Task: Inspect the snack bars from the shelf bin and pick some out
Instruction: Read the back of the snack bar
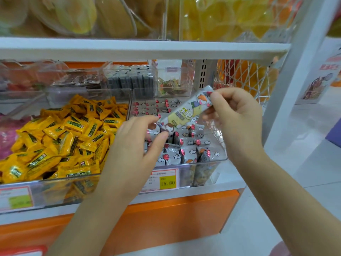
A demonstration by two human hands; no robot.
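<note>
Above the clear bin (203,160), pinches one snack bar (184,111) by both ends, left grip (136,145) nearer the bin, right grip (234,115) higher, printed face up, likely for reading.

I face a white shelf board (144,48) above an orange base panel (166,215). A white upright post (295,71) rises to my right, with white netting (247,74) beside it, a poster (321,80) beyond and pale floor (247,235) in even, bright light.
</note>
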